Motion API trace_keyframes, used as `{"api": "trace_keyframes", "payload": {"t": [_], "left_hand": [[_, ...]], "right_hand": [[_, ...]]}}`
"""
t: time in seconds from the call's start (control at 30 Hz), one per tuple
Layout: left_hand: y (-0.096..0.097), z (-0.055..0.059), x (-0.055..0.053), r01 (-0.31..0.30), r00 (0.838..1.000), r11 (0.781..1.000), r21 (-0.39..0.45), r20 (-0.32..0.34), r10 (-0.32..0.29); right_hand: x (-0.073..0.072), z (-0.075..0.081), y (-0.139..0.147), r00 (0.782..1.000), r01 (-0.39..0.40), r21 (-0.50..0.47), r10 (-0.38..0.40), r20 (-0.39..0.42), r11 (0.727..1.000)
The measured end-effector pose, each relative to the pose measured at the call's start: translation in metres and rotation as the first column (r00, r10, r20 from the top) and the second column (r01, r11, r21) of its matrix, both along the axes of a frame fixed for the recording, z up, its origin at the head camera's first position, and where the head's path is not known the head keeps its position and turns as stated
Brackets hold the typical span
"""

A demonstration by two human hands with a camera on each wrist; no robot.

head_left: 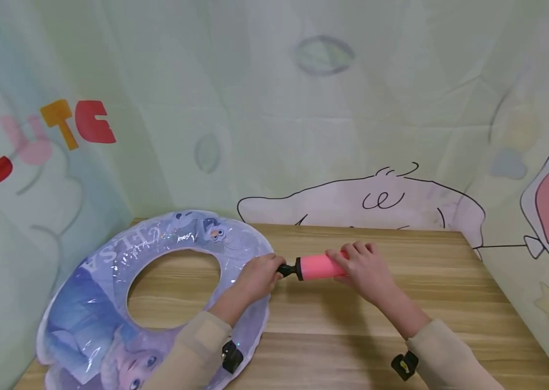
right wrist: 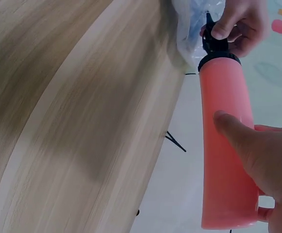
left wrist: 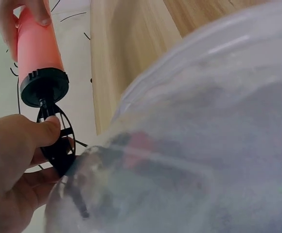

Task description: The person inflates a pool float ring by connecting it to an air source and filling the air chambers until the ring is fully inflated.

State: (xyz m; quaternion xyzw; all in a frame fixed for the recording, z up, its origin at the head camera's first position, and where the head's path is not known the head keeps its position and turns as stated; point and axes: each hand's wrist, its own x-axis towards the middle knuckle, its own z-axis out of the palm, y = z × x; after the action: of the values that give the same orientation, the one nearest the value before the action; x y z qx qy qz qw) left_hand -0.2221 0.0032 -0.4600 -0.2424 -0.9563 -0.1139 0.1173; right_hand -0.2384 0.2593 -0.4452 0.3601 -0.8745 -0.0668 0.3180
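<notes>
A pink hand pump (head_left: 318, 267) with a black handle (left wrist: 63, 154) is held level above the table in the head view. My left hand (head_left: 257, 277) pinches the black handle between thumb and fingers. Around the pink barrel (right wrist: 226, 160) curl the fingers and thumb of my right hand (head_left: 364, 271). An inflated purple-blue swim ring (head_left: 250, 238) with cartoon figures lies on the left of the table, its edge beneath my left hand. In the left wrist view the handle's tip comes up against the clear ring wall (left wrist: 204, 145); whether it is in a valve cannot be told.
The wood-grain table (head_left: 313, 357) reaches back to a printed cloth backdrop (head_left: 274, 119). Cloth also closes off the left and right sides. Each sleeve bears a small black wrist camera, such as the right one (head_left: 404, 365).
</notes>
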Motion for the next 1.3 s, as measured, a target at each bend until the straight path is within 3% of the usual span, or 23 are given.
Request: {"api": "trace_keyframes", "payload": {"t": [0.13,0.37,0.8,1.1,1.3], "left_hand": [[0.0,0.002,0.0,-0.001,0.999,1.0,0.018,0.032,0.0],[0.0,0.002,-0.001,-0.023,0.998,0.999,0.036,0.057,0.02],[-0.003,-0.001,-0.002,-0.015,0.999,0.999,0.028,0.042,0.014],[-0.004,0.002,-0.002,-0.016,0.999,0.999,0.049,0.044,0.014],[-0.005,0.004,-0.002,-0.018,0.998,0.998,0.063,0.06,0.014]], "right_hand": [[0.001,0.001,0.002,1.0,-0.007,-0.004,0.007,0.02,1.0],[-0.001,0.005,0.017,0.992,0.007,-0.046,-0.001,0.129,0.999],[-0.003,0.007,0.06,0.971,0.055,-0.078,-0.035,0.235,0.995],[-0.004,0.018,0.089,0.961,0.102,-0.074,-0.079,0.263,0.992],[-0.002,0.022,0.111,0.97,0.1,-0.094,-0.076,0.23,0.99]]}}
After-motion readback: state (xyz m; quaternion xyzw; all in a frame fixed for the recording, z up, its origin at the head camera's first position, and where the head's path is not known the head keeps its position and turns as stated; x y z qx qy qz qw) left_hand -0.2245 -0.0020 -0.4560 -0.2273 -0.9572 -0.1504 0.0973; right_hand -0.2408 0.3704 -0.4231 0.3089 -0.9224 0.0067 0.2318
